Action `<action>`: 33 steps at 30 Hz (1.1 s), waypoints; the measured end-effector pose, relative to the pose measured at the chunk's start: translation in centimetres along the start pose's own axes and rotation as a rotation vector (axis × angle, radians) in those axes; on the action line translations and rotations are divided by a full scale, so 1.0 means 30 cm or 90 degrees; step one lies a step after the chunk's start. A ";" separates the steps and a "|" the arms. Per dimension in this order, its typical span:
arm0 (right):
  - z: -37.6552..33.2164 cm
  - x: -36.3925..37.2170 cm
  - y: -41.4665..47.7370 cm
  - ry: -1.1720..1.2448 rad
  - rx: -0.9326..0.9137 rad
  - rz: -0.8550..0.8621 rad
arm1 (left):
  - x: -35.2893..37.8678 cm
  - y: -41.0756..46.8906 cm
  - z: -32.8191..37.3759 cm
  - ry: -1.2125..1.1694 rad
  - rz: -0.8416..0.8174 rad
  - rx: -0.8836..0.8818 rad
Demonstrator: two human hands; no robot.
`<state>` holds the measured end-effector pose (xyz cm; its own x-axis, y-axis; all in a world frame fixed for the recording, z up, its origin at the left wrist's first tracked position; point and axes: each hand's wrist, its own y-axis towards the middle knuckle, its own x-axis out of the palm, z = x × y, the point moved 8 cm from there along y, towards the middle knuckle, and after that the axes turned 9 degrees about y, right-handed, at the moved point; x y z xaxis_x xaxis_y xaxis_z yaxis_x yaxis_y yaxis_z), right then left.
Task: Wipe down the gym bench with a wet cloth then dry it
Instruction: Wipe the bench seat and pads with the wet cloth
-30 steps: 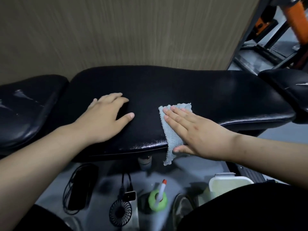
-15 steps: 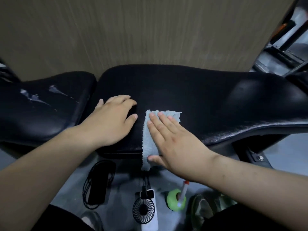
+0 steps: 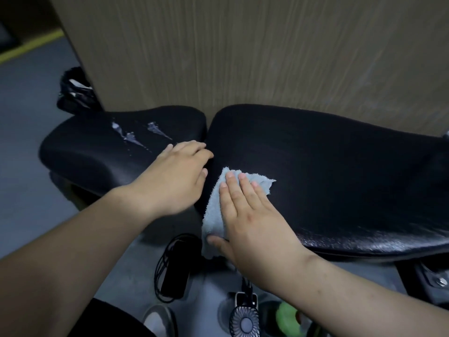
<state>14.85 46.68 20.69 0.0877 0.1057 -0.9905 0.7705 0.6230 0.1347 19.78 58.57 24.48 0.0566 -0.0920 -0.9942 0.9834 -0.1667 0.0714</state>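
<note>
The wiping step is in hand. The right hand (image 3: 252, 222) lies flat and open, pressing the cloth (image 3: 213, 215) onto the long pad (image 3: 340, 171) of the bench, at its end nearest the gap. The left hand (image 3: 177, 176), open and empty, rests across that gap. Next, I judge, the cloth should cross to the short pad (image 3: 102, 147), whose white streaks (image 3: 131, 137) are unwiped.

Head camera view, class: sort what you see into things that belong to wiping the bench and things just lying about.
Part of the job:
bench pads
blue cloth
right hand pressing the cloth
left hand resting on the bench

Just lying about:
black cable bundle
small fan
green object
</note>
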 end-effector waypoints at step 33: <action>0.143 -0.232 0.515 0.412 0.026 0.019 | -0.117 -0.111 -0.484 -0.049 0.069 -0.210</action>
<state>28.84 52.25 29.54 -0.2794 0.5755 -0.7686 0.7979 0.5845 0.1476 18.82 73.71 26.56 0.1627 -0.1676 -0.9723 0.9759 0.1727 0.1335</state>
